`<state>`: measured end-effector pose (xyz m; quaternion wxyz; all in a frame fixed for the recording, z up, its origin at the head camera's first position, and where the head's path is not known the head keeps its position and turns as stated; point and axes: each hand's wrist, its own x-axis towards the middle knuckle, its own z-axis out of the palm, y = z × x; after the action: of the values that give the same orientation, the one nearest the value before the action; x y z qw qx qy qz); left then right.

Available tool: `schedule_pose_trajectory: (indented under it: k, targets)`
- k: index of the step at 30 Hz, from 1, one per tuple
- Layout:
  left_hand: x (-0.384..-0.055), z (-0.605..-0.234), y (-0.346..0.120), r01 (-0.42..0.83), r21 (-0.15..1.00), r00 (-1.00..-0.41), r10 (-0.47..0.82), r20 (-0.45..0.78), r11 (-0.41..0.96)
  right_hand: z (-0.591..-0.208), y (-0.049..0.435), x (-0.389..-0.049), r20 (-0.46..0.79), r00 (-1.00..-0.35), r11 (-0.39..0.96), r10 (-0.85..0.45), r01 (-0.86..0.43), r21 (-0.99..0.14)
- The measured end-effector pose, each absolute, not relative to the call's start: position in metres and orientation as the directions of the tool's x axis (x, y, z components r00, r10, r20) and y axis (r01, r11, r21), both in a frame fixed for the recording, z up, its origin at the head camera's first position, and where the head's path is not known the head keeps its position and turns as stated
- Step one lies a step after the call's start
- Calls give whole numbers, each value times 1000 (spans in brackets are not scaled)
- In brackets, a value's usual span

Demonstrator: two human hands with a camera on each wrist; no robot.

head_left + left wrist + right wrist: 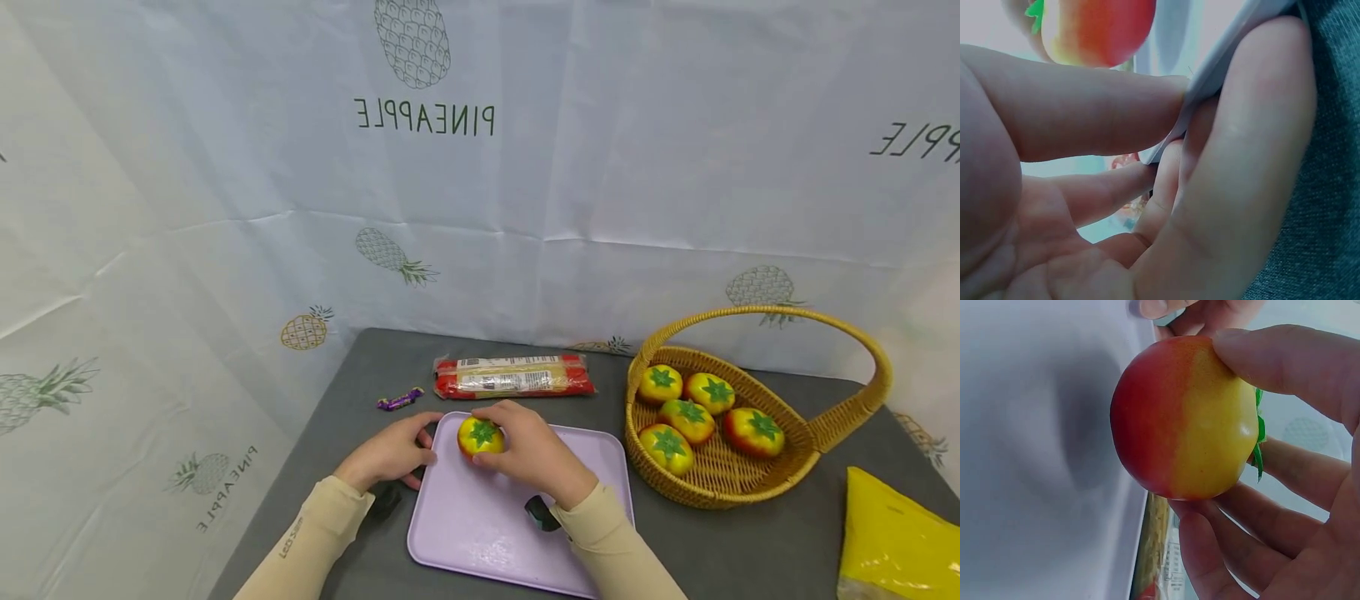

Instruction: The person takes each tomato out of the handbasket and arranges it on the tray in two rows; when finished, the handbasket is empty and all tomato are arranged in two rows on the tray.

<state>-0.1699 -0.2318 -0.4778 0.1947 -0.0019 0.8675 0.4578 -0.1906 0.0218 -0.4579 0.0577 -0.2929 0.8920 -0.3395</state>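
A lilac tray (517,542) lies on the dark grey table. My left hand (392,454) grips its left edge near the far corner; in the left wrist view the thumb (1116,112) meets the rim from above while a finger (1260,112) passes beneath it. Over the tray's far left part, my right hand (536,450) holds a red-and-yellow tomato (480,435) with a green leafy top. In the right wrist view the tomato (1185,419) sits between thumb and fingers, its shadow falling on the tray beside it.
To the right stands a wicker basket (720,500) with a tall handle, holding several similar tomatoes (753,432). Behind the tray lies a red-and-clear noodle packet (513,377), with a purple-wrapped candy (401,399) to its left. A yellow bag (896,537) rests at the near right.
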Motion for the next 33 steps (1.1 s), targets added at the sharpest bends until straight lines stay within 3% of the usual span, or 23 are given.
schedule_pose_trajectory:
  k: [33]
  targets:
    - [-170,-473,-232,-203,793,-917,172,-360,575,-467,11,-188,76,-797,603,-599,-511,-612]
